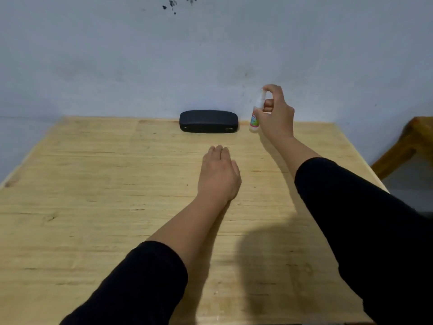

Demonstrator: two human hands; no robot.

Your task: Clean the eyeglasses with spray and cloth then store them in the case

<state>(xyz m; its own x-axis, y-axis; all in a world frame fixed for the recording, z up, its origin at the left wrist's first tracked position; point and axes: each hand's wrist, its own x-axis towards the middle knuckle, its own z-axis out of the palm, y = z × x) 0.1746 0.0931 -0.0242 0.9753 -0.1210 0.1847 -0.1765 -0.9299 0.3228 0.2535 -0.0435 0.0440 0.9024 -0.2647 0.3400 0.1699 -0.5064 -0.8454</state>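
Note:
A black glasses case [208, 121] lies shut at the far edge of the wooden table [93, 207], against the wall. Just right of it stands a small white spray bottle [255, 116] with a coloured label, its base at the table. My right hand [276, 113] is wrapped around the bottle, index finger over its top. My left hand [219, 174] lies palm down on the table in front of the case, fingers together, holding nothing. No eyeglasses or cloth are in view.
A pale blue wall [210, 55] rises directly behind the table. A wooden piece of furniture [407, 146] stands off the table's right side. Both forearms stretch across the tabletop.

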